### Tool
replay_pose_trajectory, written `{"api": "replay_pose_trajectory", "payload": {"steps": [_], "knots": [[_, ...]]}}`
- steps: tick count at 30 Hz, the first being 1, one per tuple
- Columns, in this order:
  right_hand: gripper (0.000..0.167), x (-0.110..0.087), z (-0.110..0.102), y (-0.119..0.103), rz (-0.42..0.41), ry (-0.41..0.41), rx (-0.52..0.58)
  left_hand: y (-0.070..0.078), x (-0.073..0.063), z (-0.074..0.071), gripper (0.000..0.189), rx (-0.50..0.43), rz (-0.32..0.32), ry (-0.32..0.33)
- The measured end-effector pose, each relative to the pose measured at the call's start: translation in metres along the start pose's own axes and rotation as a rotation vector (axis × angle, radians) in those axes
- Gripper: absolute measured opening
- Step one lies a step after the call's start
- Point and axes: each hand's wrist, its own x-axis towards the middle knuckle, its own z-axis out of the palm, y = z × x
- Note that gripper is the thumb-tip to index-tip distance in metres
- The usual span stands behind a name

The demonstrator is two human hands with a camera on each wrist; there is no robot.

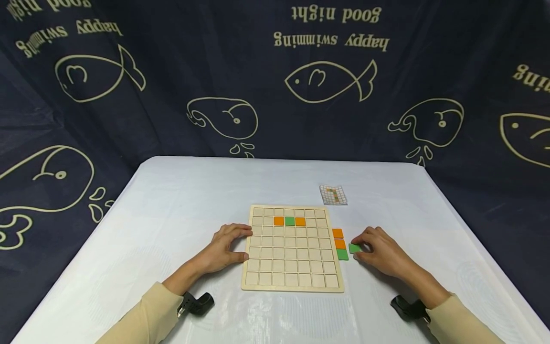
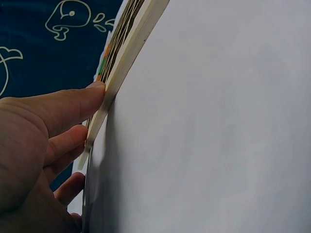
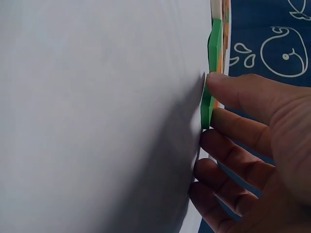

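Wears tan sleeves (image 1: 150, 310) up close. Touches the left edge of the wooden board (image 1: 291, 265) with the left hand (image 1: 218, 251), thumb and fingers wide apart. Pinches a green tile (image 1: 353, 248) in the right hand (image 1: 381, 252), just right of three loose tiles (image 1: 340, 244): green, orange, orange. On the board's second row from the back, three set tiles (image 1: 290, 221): orange, green, orange. Past the board, a small picture card (image 1: 333, 196). Farthest, dark blue cloth (image 1: 249, 62) with fish.

One High, Two Low

The head camera looks forward and down at the whole board (image 1: 284, 243). Wrist cameras skim the tabletop (image 1: 223, 186) close up, the left sharing with it the board's edge, the right two green tiles (image 1: 343, 255).
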Motion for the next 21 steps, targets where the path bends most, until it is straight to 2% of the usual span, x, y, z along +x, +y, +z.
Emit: {"api": "replay_pose_trajectory", "payload": {"steps": [11, 21], "knots": [[0.023, -0.0042, -0.0002, -0.0020, 0.048, -0.006, 0.003, -0.0007, 0.0005, 0.0003, 0.054, -0.001, 0.002, 0.000], [0.022, -0.0063, 0.0015, 0.0015, 0.025, 0.021, -0.006, -0.0004, 0.0001, 0.0001, 0.054, -0.010, -0.005, -0.004]]}}
